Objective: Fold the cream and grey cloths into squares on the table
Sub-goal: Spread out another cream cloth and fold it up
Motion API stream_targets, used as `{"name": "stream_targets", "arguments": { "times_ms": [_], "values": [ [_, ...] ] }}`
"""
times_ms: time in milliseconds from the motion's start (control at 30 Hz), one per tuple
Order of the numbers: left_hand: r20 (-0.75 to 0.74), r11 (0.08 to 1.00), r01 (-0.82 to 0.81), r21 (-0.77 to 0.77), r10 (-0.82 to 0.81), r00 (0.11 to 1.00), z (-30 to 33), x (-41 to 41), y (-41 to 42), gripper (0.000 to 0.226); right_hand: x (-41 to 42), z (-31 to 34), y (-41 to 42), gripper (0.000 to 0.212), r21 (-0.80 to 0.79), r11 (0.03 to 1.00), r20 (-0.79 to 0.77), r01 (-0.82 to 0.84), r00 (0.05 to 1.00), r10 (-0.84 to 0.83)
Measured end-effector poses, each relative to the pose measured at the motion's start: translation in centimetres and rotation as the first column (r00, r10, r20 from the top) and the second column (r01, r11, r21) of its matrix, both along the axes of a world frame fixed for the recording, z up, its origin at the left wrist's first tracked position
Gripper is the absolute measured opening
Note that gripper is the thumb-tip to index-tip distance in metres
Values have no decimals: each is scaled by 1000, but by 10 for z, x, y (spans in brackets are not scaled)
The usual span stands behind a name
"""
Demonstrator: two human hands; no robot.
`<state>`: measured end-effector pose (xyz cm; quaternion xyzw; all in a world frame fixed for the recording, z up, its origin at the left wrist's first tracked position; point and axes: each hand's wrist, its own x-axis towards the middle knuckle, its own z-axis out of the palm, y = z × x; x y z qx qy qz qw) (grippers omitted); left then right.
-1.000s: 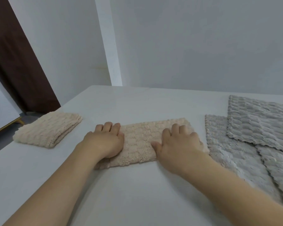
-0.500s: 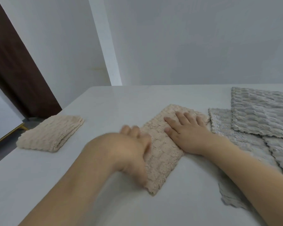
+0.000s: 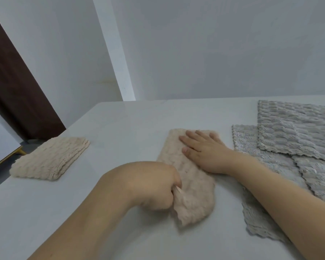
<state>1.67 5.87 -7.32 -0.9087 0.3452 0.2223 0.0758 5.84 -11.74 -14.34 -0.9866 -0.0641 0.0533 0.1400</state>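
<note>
A long, narrow cream cloth of nubbly, waffle-textured fabric (image 3: 188, 173) lies folded into a strip near the middle of the white table (image 3: 120, 132), running from the far centre toward the near edge at a slight angle. The right hand (image 3: 203, 149) lies flat on the far end of the strip, fingers straight and spread, palm pressing the fabric onto the table. The left hand (image 3: 154, 184) is curled at the strip's left edge toward its near end, with the fingers closed round a pinch of the fabric (a small raised tuft of cloth shows at the knuckles). The near end of the strip is somewhat blurred.

Just right of the strip lies a pile of grey textured cloths (image 3: 289, 139), spread out and overlapping one another on the table's right side; the right forearm passes above their near portion. The nearest grey cloth's left edge lies close to the cream strip; contact between the two cannot be determined.

A second cream cloth, folded into a thick square pad (image 3: 51, 158), rests on the table's left side, well apart from both hands.

Behind the table stand a pale wall and a dark brown door panel (image 3: 13, 87).
</note>
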Motion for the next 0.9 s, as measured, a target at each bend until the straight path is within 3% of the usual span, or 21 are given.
{"name": "stream_targets", "arguments": {
  "times_ms": [100,167,300,400,467,567,600,667,733,800,833,900],
  "values": [
    [-270,998,-9,56,24,963,4,-7,-3,17,-2,6,7,47,135,984,17,-116,993,115],
    [-387,999,-44,29,52,921,10,-6,2,10,-1,7,2,42,261,962,77,-78,995,60],
    [-424,964,-184,-190,89,901,16,9,17,8,0,6,-4,27,548,834,49,65,993,-110],
    [-294,886,-304,-350,204,934,6,30,28,8,-1,12,2,20,731,678,-42,81,996,-74],
    [-265,841,-351,-412,258,929,0,39,35,13,-2,14,1,17,719,691,-35,80,996,-79],
    [-244,802,-336,-493,244,939,-3,44,36,16,0,15,-9,14,376,922,113,97,982,-149],
    [-239,773,-328,-543,232,943,-3,44,34,16,0,15,-11,9,343,932,146,117,973,-177],
    [-195,725,-298,-620,225,955,-5,45,29,17,0,22,-16,18,457,879,153,134,962,-226],
    [-133,703,-279,-654,256,957,-10,45,25,14,-4,39,-17,40,639,761,22,116,986,-168],
    [-103,671,-286,-684,300,948,-15,47,23,10,-9,58,-18,56,642,765,-122,60,992,25],
    [-96,655,-288,-699,313,945,-18,48,23,9,-13,64,-18,56,597,802,-186,21,976,113],
    [-111,634,-305,-710,327,938,-22,50,23,7,-16,67,-19,36,530,847,-258,-36,945,201]
  ]
}}
